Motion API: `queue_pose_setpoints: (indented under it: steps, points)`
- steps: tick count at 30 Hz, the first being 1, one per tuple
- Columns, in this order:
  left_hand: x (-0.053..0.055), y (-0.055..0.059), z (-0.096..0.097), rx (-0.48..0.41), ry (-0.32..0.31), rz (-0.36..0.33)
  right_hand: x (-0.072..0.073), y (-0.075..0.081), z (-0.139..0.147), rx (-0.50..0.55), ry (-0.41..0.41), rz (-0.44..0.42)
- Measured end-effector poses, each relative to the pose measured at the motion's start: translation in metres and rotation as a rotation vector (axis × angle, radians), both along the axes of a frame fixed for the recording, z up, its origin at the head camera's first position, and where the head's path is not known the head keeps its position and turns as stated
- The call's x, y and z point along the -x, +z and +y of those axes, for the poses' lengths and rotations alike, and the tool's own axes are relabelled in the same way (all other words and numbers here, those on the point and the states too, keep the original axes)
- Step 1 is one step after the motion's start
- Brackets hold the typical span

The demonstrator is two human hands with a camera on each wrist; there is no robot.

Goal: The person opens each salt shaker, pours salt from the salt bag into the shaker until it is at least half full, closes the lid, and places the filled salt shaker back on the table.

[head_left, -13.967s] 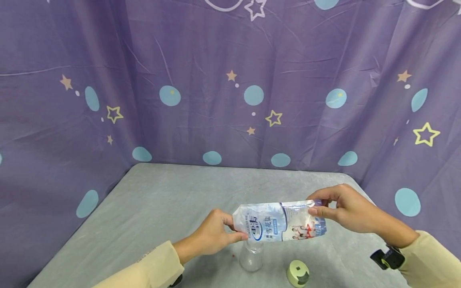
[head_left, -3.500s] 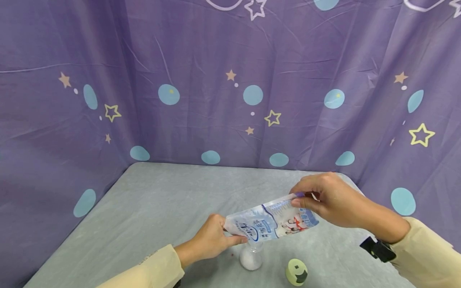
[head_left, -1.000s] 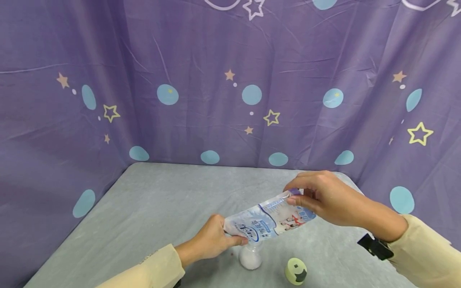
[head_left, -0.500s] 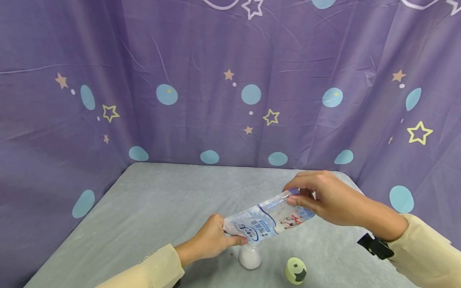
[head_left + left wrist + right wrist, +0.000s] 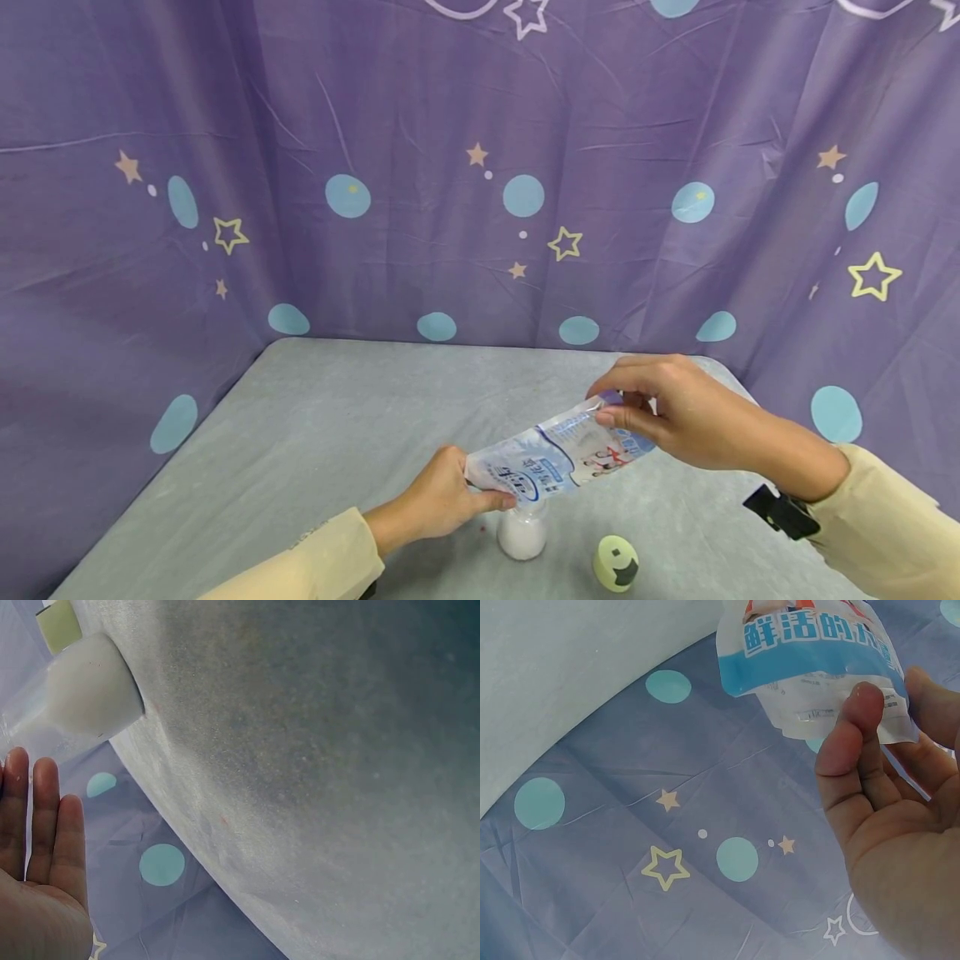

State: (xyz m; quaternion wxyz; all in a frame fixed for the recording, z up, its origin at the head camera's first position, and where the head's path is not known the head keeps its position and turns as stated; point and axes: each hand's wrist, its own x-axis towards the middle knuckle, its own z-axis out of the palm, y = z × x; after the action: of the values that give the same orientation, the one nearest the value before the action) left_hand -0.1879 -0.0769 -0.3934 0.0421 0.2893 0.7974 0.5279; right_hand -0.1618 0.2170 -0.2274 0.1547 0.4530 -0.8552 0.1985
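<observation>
- The printed bag (image 5: 558, 454) is pinched at its lower end by the left hand (image 5: 442, 500), at its raised end by the right hand (image 5: 675, 417).
- Its long axis is sloped down leftward, the lower end held at the neck of the upright bottle (image 5: 522, 537) on the worktop (image 5: 360, 400).
- The bottle is placed nearer the left hand; contact cannot be told.

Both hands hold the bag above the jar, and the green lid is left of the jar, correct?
No, the side is wrong: the head view shows the green lid right of the jar. The left hand and right hand do hold the bag above the jar.
</observation>
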Motion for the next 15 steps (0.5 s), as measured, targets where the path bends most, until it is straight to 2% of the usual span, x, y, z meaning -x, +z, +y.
queue_pose_setpoints:
  steps: [15]
  points:
    - [-0.0013, 0.0012, 0.0001, 0.003, -0.002, 0.003, -0.0014, 0.0006, -0.0008, 0.006, 0.005, 0.016]
